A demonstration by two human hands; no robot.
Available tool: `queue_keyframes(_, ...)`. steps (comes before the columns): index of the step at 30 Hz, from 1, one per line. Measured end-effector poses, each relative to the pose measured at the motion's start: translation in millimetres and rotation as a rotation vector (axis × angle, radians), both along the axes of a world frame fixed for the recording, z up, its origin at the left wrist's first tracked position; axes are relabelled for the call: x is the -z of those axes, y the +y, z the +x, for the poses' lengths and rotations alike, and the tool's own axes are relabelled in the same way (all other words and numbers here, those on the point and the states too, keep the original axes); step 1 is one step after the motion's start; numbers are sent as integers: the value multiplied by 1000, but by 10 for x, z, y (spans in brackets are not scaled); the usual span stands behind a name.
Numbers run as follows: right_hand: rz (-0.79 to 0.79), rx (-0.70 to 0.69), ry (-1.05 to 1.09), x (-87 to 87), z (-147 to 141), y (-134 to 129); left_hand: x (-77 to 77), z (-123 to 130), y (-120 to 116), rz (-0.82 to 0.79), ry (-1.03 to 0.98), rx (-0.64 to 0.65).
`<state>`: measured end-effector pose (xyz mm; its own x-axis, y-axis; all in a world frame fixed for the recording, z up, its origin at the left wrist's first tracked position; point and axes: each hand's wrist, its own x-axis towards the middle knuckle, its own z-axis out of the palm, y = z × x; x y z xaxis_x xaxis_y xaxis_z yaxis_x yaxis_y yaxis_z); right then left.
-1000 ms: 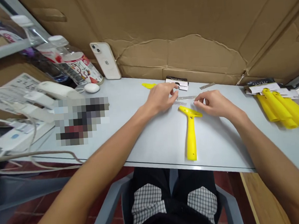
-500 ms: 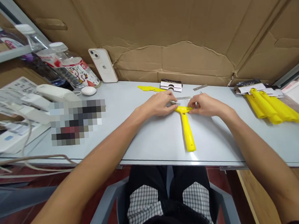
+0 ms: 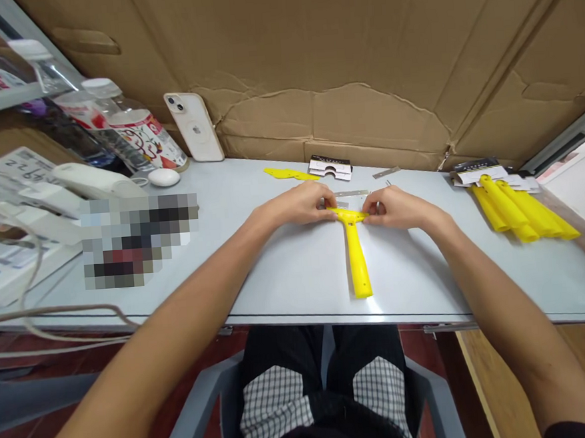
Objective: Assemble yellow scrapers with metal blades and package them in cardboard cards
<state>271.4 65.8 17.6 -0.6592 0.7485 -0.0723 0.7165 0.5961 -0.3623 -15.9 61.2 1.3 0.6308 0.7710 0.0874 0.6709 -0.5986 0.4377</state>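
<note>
A yellow T-shaped scraper (image 3: pixel 356 254) lies on the table, its handle toward me. My left hand (image 3: pixel 307 203) pinches the left end of its head between thumb and fingers. At the right end of the head, my right hand (image 3: pixel 396 206) is closed in a similar pinch. A thin metal blade (image 3: pixel 353 193) lies just beyond the scraper's head, between my hands. Farther back are a flat yellow piece (image 3: pixel 289 173), a black-and-white folded card (image 3: pixel 330 168) and another metal strip (image 3: pixel 386 172). My fingers partly hide the head's ends.
Several yellow handles (image 3: pixel 515 210) with cards lie at the right. A phone (image 3: pixel 194 127) leans on the cardboard wall (image 3: pixel 361 54) behind. Bottles (image 3: pixel 139 133), a white mouse (image 3: pixel 164 178), a power strip and cables (image 3: pixel 35 270) crowd the left. The table's front edge (image 3: pixel 329 319) is near me.
The view has shifted slightly, so most things appear a little farther left. Both hands stay at the two ends of the scraper's head, with only small finger movement.
</note>
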Motion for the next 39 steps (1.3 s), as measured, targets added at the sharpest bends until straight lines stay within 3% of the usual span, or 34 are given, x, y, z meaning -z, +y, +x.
queue_keyframes(9,373,203,142,17,214,195,-50,-32,5,-28,-2,-4)
queue_keyframes(15,582,389,240,-58,519,380,10,-167,100,143,72,-224)
queue_keyframes(19,584,414,240,-24,560,420,75,-253,173,119,149,-304)
queue_keyframes(32,504,275,267,-32,257,205,100,-356,243,24,66,-283)
queue_keyframes(35,524,259,314,-16,237,203,15,-317,205,5,-55,-331)
queue_keyframes(39,469,217,452,-36,168,158,-128,-180,77,-86,-427,-334)
